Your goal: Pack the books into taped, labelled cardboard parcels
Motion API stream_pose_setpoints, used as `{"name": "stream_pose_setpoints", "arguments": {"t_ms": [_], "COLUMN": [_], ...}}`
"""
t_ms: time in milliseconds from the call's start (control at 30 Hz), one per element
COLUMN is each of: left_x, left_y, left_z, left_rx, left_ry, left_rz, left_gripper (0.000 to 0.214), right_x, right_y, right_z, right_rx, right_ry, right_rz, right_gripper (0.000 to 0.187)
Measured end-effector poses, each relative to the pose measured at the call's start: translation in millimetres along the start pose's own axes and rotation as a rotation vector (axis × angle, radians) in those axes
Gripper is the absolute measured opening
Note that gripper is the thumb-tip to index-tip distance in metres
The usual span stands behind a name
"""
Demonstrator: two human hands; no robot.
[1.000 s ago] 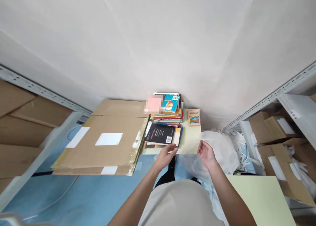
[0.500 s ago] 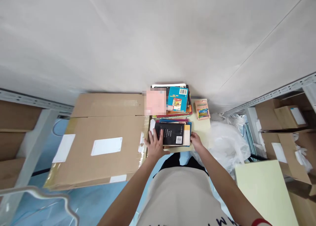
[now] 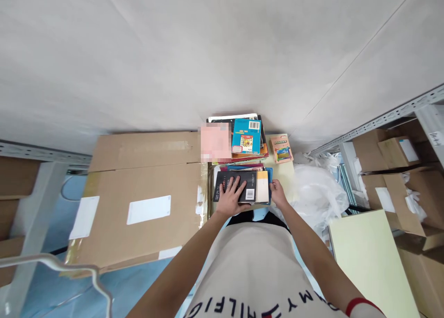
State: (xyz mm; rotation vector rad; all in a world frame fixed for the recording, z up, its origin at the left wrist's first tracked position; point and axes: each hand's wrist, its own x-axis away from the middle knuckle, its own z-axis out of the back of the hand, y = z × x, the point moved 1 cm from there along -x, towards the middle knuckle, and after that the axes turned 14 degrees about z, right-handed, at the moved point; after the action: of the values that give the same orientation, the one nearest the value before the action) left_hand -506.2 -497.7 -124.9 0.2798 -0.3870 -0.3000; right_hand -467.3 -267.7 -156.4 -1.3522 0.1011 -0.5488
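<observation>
A black book (image 3: 250, 183) with a white barcode lies on top of a stack at the near side of a pale yellow surface. My left hand (image 3: 230, 198) rests flat on this book, fingers spread over its cover. From under it, to the right, show a cream and yellow book (image 3: 262, 188) and the edge of a blue book (image 3: 271, 172). My right hand (image 3: 278, 194) has its fingers closed at that blue edge; the fingertips are partly hidden. Behind is a taller pile of books, topped by a blue book with a barcode (image 3: 246, 135) and a blurred pink one (image 3: 215, 140).
A small orange book (image 3: 281, 150) lies at the right of the yellow surface (image 3: 286, 175). A large taped cardboard box (image 3: 149, 179) adjoins on the left. Clear plastic bags (image 3: 315, 193) hang at the right, near shelving with cartons (image 3: 398, 153). A wall stands behind.
My left hand has moved rightward from the black book's left edge onto its middle. The near stack has shifted slightly, with more blue edge showing at right. My right hand stays at the right edge.
</observation>
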Motion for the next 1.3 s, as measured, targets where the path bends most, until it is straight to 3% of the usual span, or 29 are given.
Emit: {"name": "stream_pose_setpoints", "arguments": {"t_ms": [233, 500, 600, 700, 800, 833, 933, 1033, 1100, 1200, 1300], "left_x": [-8, -18, -19, -11, 4, 10, 20, 17, 11, 1, -2], "left_y": [5, 18, 20, 31, 57, 67, 95, 100, 91, 75, 75], "left_z": [11.9, 11.1, 10.9, 17.6, 34.6, 42.5, 72.1, 104.8, 120.0, 128.4, 125.0], "left_rx": [0.007, -0.051, -0.036, 0.111, 0.524, 0.717, 1.342, 1.756, 1.814, 1.741, 1.597], "left_ry": [-0.036, -0.061, -0.065, 0.037, 0.085, 0.026, -0.309, -0.469, -0.568, -0.772, -0.984], "left_rz": [0.116, 0.208, 0.240, 0.190, 0.049, 0.005, -0.054, -0.025, 0.041, 0.150, 0.208], "left_gripper": [0.092, 0.084, 0.090, 0.098, 0.089, 0.085, 0.085, 0.093, 0.098, 0.096, 0.078], "right_x": [-12, 8, 20, 32, 48, 55, 78, 102, 115, 127, 126], "right_y": [-21, -63, -88, -112, -131, -136, -147, -157, -164, -173, -178], "right_z": [32, 107, 134, 153, 151, 147, 126, 113, 116, 133, 152], "right_rx": [0.071, 0.119, 0.083, 0.052, 0.022, 0.024, 0.033, -0.007, -0.009, 0.026, 0.018], "right_ry": [0.046, 0.177, 0.229, 0.364, 0.449, 0.462, 0.446, 0.264, 0.131, 0.021, 0.072], "right_rz": [0.120, 0.235, 0.320, 0.411, 0.526, 0.570, 0.684, 0.785, 0.837, 0.877, 0.887], "right_gripper": [0.023, 0.028, 0.030, 0.032, 0.034, 0.033, 0.027, 0.017, 0.014, 0.012, 0.013]}}
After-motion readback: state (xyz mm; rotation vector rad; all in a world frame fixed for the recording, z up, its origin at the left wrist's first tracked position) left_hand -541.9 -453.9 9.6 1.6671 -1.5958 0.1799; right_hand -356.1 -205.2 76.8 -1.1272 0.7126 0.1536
